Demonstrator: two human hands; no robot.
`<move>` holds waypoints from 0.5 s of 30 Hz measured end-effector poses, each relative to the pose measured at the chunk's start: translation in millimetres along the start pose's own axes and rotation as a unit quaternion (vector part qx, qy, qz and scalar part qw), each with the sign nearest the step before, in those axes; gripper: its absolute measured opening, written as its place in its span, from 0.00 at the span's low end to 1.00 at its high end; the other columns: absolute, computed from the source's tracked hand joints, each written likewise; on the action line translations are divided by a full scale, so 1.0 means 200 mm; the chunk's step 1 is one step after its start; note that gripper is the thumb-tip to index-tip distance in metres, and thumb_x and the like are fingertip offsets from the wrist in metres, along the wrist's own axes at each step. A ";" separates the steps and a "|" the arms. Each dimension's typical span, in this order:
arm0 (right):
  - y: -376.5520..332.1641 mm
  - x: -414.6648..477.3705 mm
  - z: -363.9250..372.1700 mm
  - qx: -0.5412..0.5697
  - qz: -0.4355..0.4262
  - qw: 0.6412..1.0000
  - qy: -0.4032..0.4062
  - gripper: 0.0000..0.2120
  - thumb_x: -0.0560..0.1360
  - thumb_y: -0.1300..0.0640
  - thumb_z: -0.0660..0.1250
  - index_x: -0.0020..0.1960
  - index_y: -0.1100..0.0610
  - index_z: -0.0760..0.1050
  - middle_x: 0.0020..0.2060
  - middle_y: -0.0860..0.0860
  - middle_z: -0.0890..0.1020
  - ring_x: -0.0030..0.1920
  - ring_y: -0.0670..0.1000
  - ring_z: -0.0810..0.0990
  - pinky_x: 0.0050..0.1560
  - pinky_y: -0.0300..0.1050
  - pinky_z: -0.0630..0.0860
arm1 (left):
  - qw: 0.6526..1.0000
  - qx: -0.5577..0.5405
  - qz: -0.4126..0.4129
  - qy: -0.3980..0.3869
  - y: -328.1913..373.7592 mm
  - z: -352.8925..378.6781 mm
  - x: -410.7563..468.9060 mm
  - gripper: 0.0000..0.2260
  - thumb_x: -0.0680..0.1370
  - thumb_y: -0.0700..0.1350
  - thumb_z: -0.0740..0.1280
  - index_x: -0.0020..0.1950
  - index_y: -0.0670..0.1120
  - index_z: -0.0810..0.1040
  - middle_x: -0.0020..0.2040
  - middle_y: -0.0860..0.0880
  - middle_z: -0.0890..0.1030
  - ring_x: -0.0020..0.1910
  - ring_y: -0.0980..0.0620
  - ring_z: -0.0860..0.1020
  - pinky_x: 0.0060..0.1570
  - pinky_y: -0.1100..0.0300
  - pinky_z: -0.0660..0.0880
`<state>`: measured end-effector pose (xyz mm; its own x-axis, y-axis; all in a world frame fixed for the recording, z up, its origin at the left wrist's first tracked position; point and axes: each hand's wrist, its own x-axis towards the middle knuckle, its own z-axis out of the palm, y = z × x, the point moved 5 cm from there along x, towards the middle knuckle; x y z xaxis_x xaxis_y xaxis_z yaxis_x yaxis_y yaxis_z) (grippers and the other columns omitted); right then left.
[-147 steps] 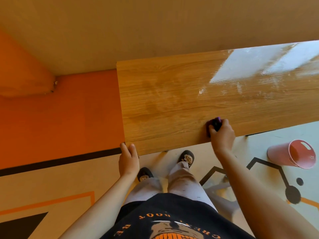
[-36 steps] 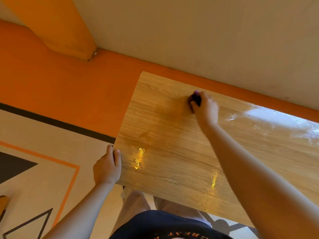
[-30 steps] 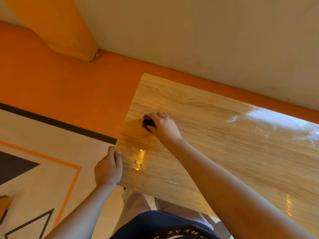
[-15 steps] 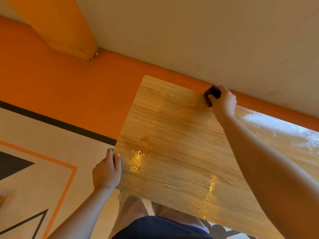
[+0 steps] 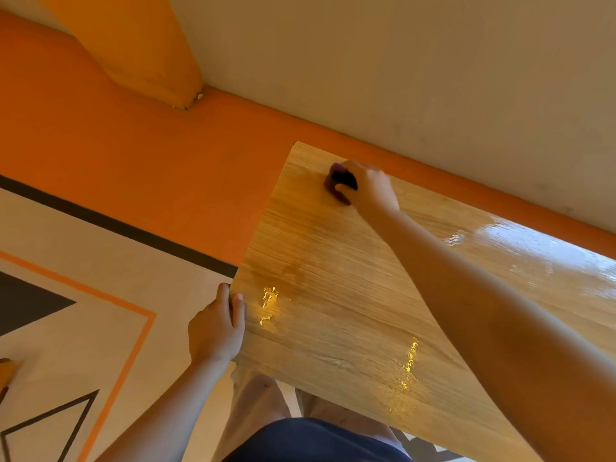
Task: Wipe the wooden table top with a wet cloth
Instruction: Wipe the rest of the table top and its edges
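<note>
Head view: right grip clenches cloth on table top; left grip clasps its edge.

right hand gripping dark cloth near far left corner of wooden table top, left hand holding left edge.

Warm bright light, white glare on the table top at right, wide-angle bending at edges

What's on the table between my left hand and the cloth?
Nothing but bare table top with a wet glint, in the head view: left hand grips the edge, right hand holds the dark cloth.
</note>
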<state>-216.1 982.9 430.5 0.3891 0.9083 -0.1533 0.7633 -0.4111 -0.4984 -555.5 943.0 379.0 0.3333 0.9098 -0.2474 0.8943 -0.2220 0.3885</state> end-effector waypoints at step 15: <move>-0.34 -0.71 0.36 0.011 -0.174 0.979 -0.104 0.18 0.74 0.55 0.69 0.63 0.55 0.75 0.49 0.55 0.80 0.51 0.57 0.78 0.48 0.54 0.79 | 1.000 -0.005 0.004 -0.008 0.00 0.00 0.00 0.09 0.82 0.51 0.53 0.46 0.49 0.65 0.25 0.54 0.69 0.21 0.55 0.69 0.20 0.60 0.66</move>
<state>-361.0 886.9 424.0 -0.0089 0.9900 -0.1407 0.8187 -0.0736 -0.5694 -555.6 943.1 379.4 0.3457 0.9023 -0.2574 0.8882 -0.2263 0.3998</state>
